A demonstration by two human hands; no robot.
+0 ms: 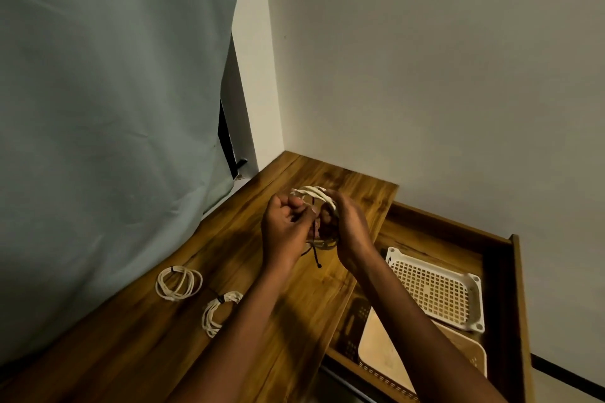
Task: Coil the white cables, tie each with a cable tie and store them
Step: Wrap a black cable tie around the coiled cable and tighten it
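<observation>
Both hands, left [288, 229] and right [348, 229], grip the half-hidden white coil [319, 195]; tie [314, 253] ends dangle.

Dim warm light, soft shadows under arms, slight blur, wide-angle edge bending

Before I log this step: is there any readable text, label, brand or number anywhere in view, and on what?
None. No text shows on the coil held by the left hand and right hand, on the two coils on the table, on the white basket and tan basket in the drawer, or on the curtain or wall.
</observation>
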